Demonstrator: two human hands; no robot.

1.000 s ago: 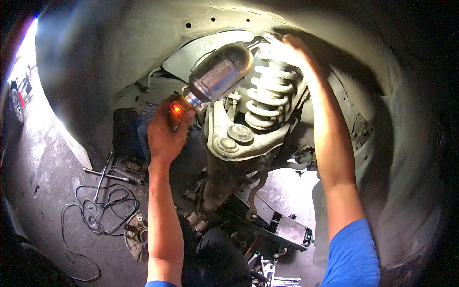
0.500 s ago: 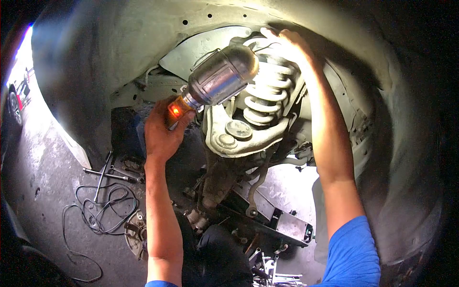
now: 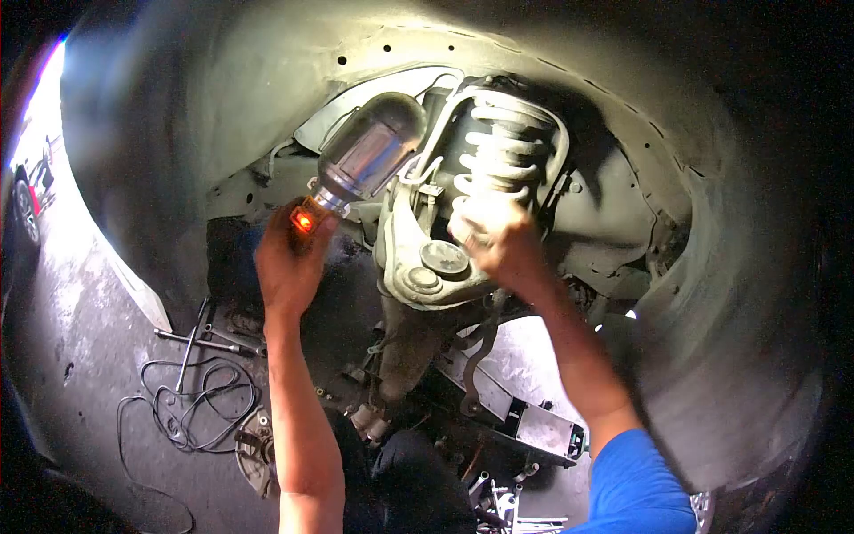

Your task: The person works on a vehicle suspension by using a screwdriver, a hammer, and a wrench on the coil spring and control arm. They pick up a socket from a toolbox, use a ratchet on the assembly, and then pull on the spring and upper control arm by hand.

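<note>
My left hand (image 3: 292, 254) is closed round the orange-lit handle of a caged work lamp (image 3: 369, 147), which points up and to the right. Its light falls on a pale coil spring (image 3: 505, 151) inside the wheel well. My right hand (image 3: 511, 245) is at the spring's lower coils, fingers curled and smeared by glare and motion; I cannot tell whether they grip it. Just below and left of this hand is the suspension control arm (image 3: 418, 262) with a round cap (image 3: 444, 257). A bent metal bracket (image 3: 562, 138) arches over the spring.
The wheel well liner (image 3: 712, 222) curves around both arms. On the floor at left lie a cross wrench (image 3: 189, 347), a coiled cable (image 3: 191, 405) and a brake part (image 3: 255, 449). A floor jack (image 3: 543, 427) and several wrenches (image 3: 507, 503) are low at right.
My right hand has come down from the top of the coil spring to its lower coils. The work lamp in my left hand has shifted left and tilted more upright.
</note>
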